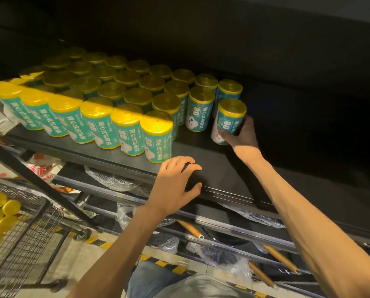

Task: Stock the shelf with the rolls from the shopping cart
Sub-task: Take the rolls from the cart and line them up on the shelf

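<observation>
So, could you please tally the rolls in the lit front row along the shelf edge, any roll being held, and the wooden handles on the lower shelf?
Front-row rolls: 6
Held roll, in the right hand: 1
Wooden handles: 3
Total: 10

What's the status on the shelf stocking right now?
Right hand grips a teal, yellow-capped roll at the row's right end. Left hand rests open on the black shelf edge. Nothing blocking.

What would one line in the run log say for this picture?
step: placing roll | right hand: grips roll at right end of rows | left hand: rests on shelf edge | cart: rolls left
</observation>
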